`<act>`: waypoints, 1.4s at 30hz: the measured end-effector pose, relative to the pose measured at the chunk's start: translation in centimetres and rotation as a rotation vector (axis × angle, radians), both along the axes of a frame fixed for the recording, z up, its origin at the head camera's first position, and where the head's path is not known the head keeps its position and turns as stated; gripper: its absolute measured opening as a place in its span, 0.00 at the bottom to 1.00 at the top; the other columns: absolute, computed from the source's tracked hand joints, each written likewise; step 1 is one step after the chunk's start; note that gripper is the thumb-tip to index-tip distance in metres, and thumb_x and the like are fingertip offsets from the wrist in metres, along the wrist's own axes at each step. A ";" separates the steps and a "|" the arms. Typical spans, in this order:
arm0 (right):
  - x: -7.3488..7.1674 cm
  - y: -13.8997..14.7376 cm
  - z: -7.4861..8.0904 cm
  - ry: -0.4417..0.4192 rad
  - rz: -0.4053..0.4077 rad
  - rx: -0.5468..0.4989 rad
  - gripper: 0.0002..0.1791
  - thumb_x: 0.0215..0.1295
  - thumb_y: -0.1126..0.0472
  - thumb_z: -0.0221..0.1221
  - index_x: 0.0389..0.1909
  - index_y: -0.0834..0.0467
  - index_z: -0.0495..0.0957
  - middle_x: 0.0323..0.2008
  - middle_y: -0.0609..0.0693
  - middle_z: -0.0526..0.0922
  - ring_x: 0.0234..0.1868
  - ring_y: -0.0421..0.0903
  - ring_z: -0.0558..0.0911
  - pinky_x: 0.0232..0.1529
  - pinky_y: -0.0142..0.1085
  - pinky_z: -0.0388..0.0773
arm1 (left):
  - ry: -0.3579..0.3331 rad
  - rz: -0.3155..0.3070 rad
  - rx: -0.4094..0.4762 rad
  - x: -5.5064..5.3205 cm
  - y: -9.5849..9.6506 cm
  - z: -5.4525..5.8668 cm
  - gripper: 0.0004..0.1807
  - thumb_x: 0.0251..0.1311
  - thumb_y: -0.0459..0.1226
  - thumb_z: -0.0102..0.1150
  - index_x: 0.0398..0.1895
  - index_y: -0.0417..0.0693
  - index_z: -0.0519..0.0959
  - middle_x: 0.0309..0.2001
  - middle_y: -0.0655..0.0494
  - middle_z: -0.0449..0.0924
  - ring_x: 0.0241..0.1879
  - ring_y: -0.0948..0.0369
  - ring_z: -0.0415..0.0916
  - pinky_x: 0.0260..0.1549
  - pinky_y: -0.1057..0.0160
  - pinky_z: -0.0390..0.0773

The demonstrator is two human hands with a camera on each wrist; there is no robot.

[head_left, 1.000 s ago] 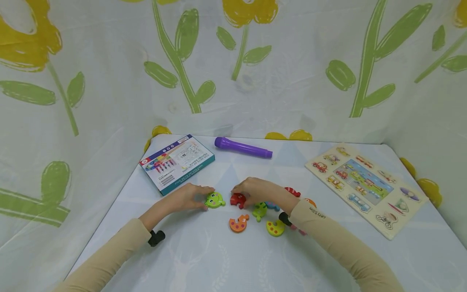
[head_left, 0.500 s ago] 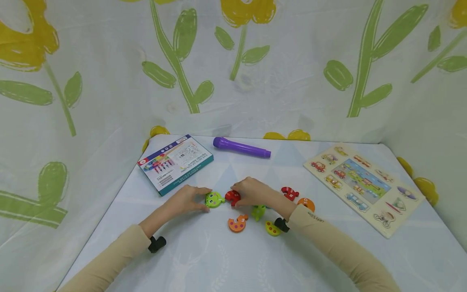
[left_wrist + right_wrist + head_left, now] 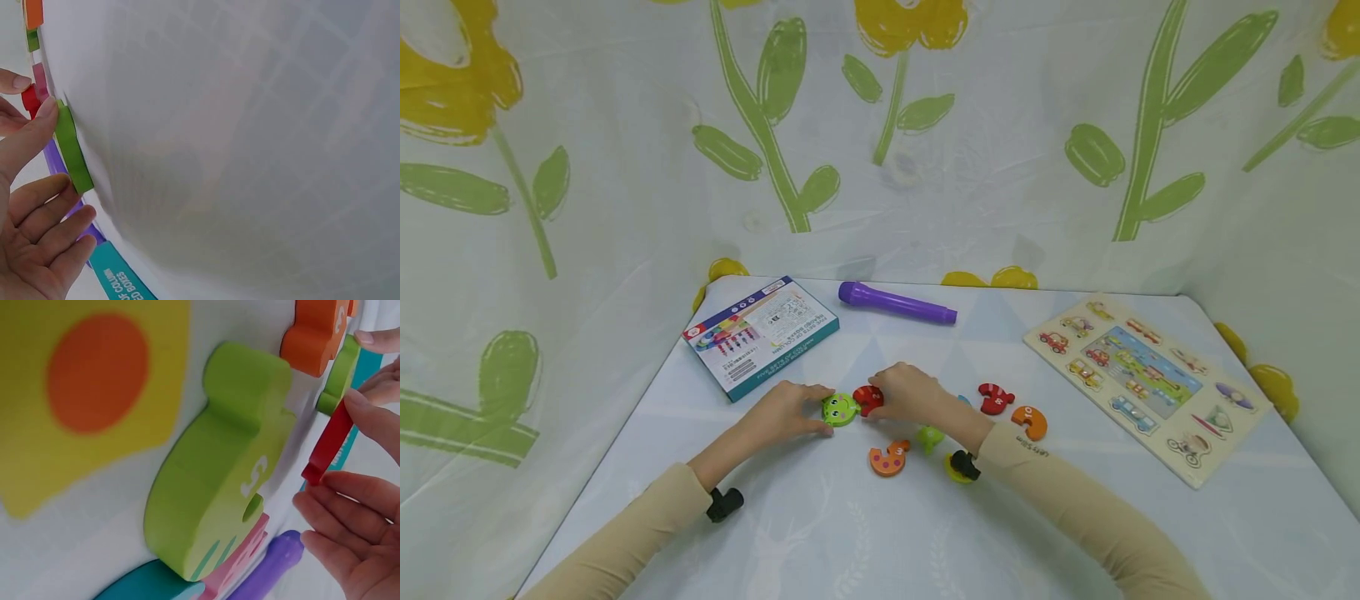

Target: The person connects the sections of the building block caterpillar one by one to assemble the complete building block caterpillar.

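My left hand (image 3: 781, 413) pinches a light green puzzle piece with a smiling face (image 3: 838, 410) between thumb and fingers, low over the tabletop. From the other side my right hand (image 3: 916, 398) pinches a red puzzle piece (image 3: 868, 400) right at the green piece's knob. The right wrist view shows the red piece (image 3: 328, 445) edge-on between thumb and fingertips, its end overlapping the smiling piece (image 3: 340, 375). A green piece numbered 5 (image 3: 212, 462) lies nearer that camera. In the left wrist view, the smiling piece (image 3: 72, 149) stands out as a green edge between the fingers.
Around the right forearm lie an orange dotted piece (image 3: 887, 462), a partly hidden yellow piece (image 3: 956, 472), a red striped piece (image 3: 995, 399) and an orange piece (image 3: 1030, 422). Farther back are a box (image 3: 760, 337), a purple toy microphone (image 3: 898, 302) and a vehicle puzzle board (image 3: 1146, 387).
My right hand has carried the red piece leftward until it meets the smiling piece's knob. The left hand stays nearly in place, still holding the green piece.
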State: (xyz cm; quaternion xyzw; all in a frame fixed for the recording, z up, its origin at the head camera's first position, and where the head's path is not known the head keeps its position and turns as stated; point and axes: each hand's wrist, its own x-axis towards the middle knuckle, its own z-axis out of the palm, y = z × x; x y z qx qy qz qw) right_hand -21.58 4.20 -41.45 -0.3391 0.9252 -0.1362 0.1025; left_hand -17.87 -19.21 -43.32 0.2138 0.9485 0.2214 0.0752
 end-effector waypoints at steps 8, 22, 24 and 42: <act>0.1 -0.6 0.0 0.016 -0.031 -0.016 0.30 0.53 0.46 0.71 0.51 0.63 0.82 0.41 0.53 0.87 0.28 0.39 0.77 0.37 0.26 0.80 | 0.020 -0.009 -0.013 0.0 -0.1 0.0 0.34 0.46 0.47 0.74 0.58 0.44 0.79 0.55 0.51 0.80 0.58 0.51 0.74 0.56 0.54 0.75; 0.1 -1.1 0.1 0.079 -0.001 -0.002 0.28 0.51 0.45 0.71 0.46 0.62 0.84 0.32 0.51 0.87 0.26 0.40 0.77 0.31 0.27 0.78 | 0.020 -0.011 -0.030 0.0 -0.1 0.2 0.34 0.46 0.48 0.75 0.57 0.45 0.79 0.55 0.50 0.80 0.57 0.51 0.75 0.55 0.53 0.76; 0.0 -1.1 0.1 0.086 0.005 0.001 0.28 0.51 0.46 0.71 0.47 0.62 0.84 0.34 0.51 0.87 0.31 0.42 0.80 0.36 0.29 0.81 | 0.021 -0.009 -0.033 0.0 -0.1 0.2 0.34 0.46 0.48 0.74 0.58 0.45 0.79 0.55 0.50 0.80 0.57 0.51 0.75 0.55 0.53 0.76; -0.4 -1.1 0.1 0.007 0.086 0.008 0.23 0.54 0.55 0.71 0.51 0.59 0.83 0.47 0.52 0.85 0.46 0.47 0.83 0.50 0.35 0.80 | -0.013 -0.003 -0.007 -0.1 0.1 0.1 0.34 0.46 0.46 0.75 0.59 0.46 0.78 0.57 0.53 0.79 0.59 0.52 0.74 0.57 0.54 0.75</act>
